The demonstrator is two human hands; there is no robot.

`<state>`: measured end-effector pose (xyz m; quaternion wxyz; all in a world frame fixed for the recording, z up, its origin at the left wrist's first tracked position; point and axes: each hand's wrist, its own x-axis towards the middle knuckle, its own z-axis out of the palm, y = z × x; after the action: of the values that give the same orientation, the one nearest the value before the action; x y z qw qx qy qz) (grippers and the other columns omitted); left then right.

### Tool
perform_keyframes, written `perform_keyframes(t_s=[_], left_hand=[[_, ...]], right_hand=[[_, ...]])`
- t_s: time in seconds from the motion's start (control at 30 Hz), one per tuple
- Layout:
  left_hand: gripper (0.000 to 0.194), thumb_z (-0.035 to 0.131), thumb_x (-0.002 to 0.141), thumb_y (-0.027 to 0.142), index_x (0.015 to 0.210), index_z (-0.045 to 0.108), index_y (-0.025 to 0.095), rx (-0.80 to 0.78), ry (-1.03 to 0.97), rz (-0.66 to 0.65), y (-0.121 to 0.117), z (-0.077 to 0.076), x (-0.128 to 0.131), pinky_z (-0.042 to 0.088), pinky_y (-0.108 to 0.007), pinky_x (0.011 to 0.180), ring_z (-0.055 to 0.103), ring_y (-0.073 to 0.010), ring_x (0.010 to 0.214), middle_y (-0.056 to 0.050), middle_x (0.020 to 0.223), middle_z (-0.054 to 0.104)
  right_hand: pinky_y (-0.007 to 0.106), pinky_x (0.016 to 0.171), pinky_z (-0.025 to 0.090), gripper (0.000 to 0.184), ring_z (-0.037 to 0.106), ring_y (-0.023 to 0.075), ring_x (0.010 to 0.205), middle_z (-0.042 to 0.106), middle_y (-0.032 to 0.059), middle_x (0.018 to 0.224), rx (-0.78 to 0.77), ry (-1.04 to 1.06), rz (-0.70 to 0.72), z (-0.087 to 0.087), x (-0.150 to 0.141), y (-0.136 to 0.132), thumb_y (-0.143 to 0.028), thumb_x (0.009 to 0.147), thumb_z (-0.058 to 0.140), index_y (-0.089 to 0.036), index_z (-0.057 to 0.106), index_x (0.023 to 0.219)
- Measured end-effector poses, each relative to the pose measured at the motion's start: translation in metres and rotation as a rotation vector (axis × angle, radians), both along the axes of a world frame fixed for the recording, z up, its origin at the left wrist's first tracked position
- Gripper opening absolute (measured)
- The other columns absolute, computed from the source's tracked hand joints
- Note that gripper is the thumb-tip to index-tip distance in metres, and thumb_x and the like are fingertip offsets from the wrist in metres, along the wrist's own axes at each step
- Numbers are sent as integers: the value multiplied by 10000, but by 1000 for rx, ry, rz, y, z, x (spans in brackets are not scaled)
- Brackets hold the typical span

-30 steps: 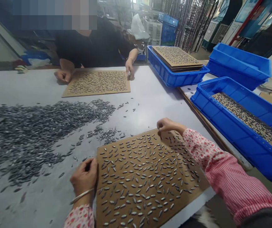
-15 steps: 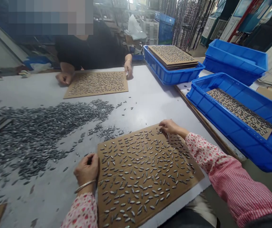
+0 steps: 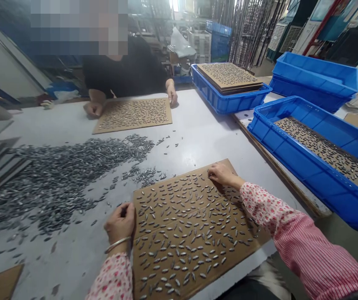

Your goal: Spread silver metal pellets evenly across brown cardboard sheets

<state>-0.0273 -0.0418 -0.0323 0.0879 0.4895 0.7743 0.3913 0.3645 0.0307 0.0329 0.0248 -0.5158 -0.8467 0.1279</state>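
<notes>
Cardboard sheet [image 3: 263, 239] lies at worktop [image 3: 194, 146]'s near edge, metal pieces [image 3: 182, 253] spread over it; right sleeve [image 3: 279, 212] hangs low, could drag pieces out of place. Left hand [image 3: 120, 221]: fingers curled against sheet's left edge, can't tell if pinching. Right hand [image 3: 222, 174]: fingers bunched near sheet's far right corner, any held piece hidden. Metal pile [image 3: 69, 175] farther, worktop's left side.

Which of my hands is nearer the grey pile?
Left. Left hand: beside the pile, at the left edge of the cardboard; right hand: farther, near its far right corner.
</notes>
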Motion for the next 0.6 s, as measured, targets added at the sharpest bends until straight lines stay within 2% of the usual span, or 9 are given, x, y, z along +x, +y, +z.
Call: perform_keyframes(t_s=[0.13,0.27,0.37,0.47,0.6], left_hand=[[339,519,701,478,779,670,184,3,-2,-5,1,-2,-2,481,-288,677,607,-181,670,-33,697,674],[347,517,721,470,815,685,180,-40,9,-25,3,-9,-8,481,-284,695,623,-186,705,-46,731,688],[343,513,735,458,853,690,189,-32,33,-66,5,-18,-16,487,-285,722,632,-192,756,-55,785,699],[305,538,712,450,832,690,214,-73,50,-86,9,-27,-27,490,-298,670,634,-213,737,-57,762,697],[266,573,675,475,747,682,242,-123,93,-48,18,-25,-38,453,-337,542,612,-251,637,-69,719,694]], right_hand=[[268,779,388,145,541,183,932,637,74,977,-10,61,15,1,1,-2,-240,848,620,-180,695,957],[269,813,392,145,535,175,951,624,73,986,58,147,-3,-15,8,-1,-244,859,601,-177,685,956],[270,827,389,146,529,175,961,619,75,972,96,88,-2,-28,7,-1,-252,862,586,-179,693,930],[279,827,392,173,529,181,946,624,85,956,163,7,3,-37,1,0,-249,885,537,-172,690,904],[304,824,407,190,540,193,913,643,99,921,273,-52,29,-44,-8,4,-204,889,491,-158,672,854]])
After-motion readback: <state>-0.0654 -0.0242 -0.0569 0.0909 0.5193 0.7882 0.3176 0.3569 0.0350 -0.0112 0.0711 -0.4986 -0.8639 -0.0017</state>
